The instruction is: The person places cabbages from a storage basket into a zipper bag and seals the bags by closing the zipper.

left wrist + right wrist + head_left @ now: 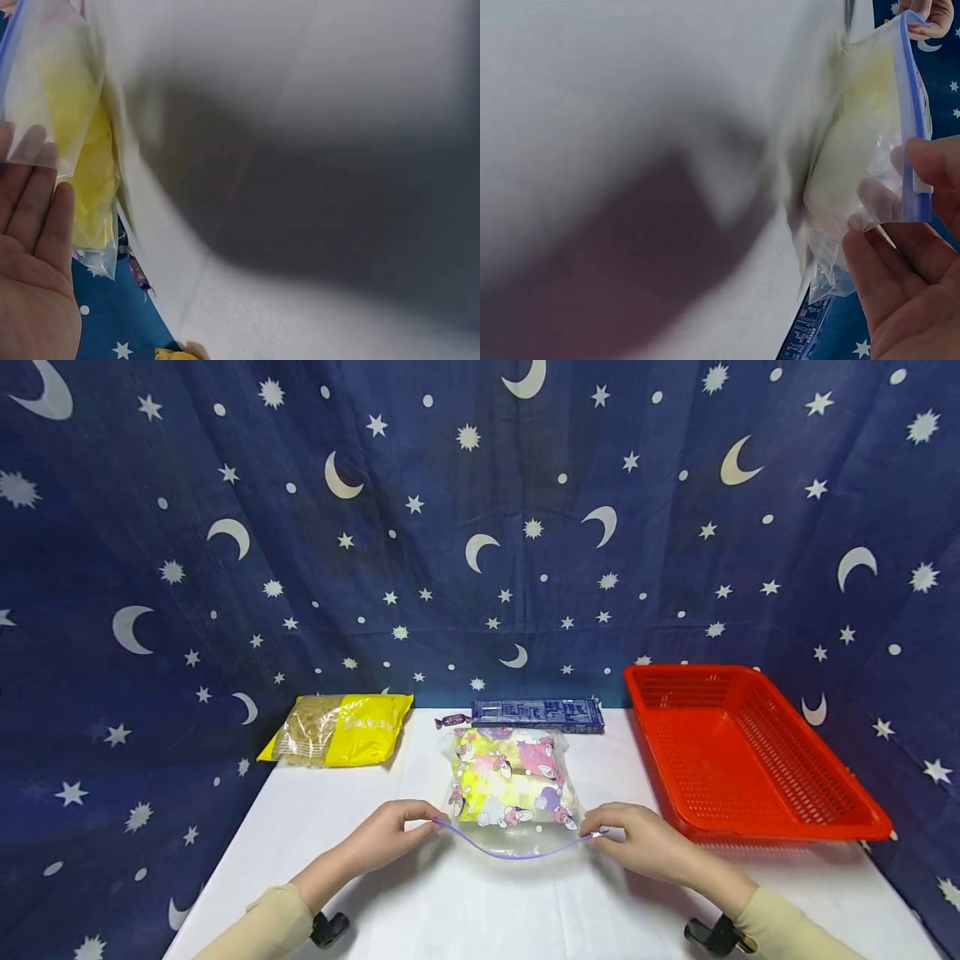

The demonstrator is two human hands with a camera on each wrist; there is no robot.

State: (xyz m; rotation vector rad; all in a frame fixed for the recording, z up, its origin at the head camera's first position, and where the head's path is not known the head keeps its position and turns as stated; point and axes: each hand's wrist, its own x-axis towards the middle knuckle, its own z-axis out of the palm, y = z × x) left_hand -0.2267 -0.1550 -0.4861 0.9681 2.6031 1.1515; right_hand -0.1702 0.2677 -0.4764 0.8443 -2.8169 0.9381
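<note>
A clear zip bag point(510, 781) printed with pink and purple cartoon figures lies mid-table, filled with something yellow. Its purple zip strip point(513, 857) bows toward me, lifted at both ends. My left hand point(386, 837) pinches the strip's left end between thumb and fingers. At the right end, my right hand point(647, 845) grips the strip, its thumb beside a small white slider point(921, 186). The right wrist view shows fingers behind the clear plastic. What the yellow contents are cannot be made out.
A yellow packet with a see-through window point(341, 731) lies at the back left. Behind the bag are a purple-wrapped candy point(453, 721) and a long dark blue packet point(537, 714). A red basket point(663, 752) stands on the right. A starry blue curtain point(435, 568) hangs behind the white table point(450, 918).
</note>
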